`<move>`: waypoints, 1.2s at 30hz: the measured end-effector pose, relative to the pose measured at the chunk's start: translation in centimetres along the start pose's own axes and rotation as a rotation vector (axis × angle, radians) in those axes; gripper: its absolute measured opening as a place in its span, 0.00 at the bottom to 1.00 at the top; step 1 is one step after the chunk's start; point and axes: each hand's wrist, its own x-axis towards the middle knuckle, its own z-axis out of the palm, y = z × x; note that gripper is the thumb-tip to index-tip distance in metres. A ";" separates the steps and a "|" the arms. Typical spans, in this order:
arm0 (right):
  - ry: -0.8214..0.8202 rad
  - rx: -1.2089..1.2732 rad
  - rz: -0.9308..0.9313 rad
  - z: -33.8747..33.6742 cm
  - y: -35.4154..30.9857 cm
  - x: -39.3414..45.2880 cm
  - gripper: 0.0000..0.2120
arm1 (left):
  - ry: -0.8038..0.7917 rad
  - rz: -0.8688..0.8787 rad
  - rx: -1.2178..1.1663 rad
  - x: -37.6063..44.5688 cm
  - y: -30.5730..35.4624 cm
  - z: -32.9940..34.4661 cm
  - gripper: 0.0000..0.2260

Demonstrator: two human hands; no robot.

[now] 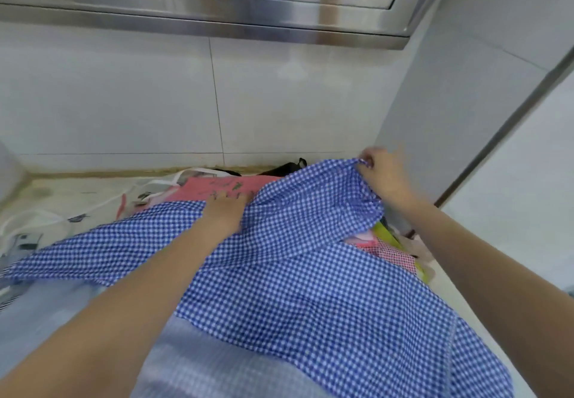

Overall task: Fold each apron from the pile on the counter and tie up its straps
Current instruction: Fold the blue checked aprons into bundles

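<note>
A blue and white checked apron [298,273] lies spread across the counter over other aprons. My right hand [383,174] pinches its far corner and holds that corner lifted near the right wall. My left hand [225,208] lies on the apron's middle with fingers stretched forward, pressing the cloth down. A pink apron [223,188] shows behind the checked one. A white printed apron [93,202] with white straps lies at the left. More bright cloth [391,248], pink, red checked and yellow-green, peeks out under the right side.
The counter [62,186] ends at a white tiled wall behind and a grey wall [450,118] on the right. A steel extractor hood [217,3] hangs overhead. Something black [289,168] lies at the back of the counter.
</note>
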 end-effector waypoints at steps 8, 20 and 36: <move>-1.034 -0.129 0.286 2.7 -0.9 -2.7 0.13 | 0.331 -0.162 -0.283 0.9 -6.0 -3.3 0.10; -0.594 -0.430 0.115 -3.4 -8.8 7.8 0.15 | 0.247 -0.206 -0.280 -2.0 -11.8 -6.7 0.14; -1.048 -0.399 -0.133 5.3 -2.9 1.1 0.45 | -0.149 0.245 -0.068 -3.4 0.1 2.8 0.41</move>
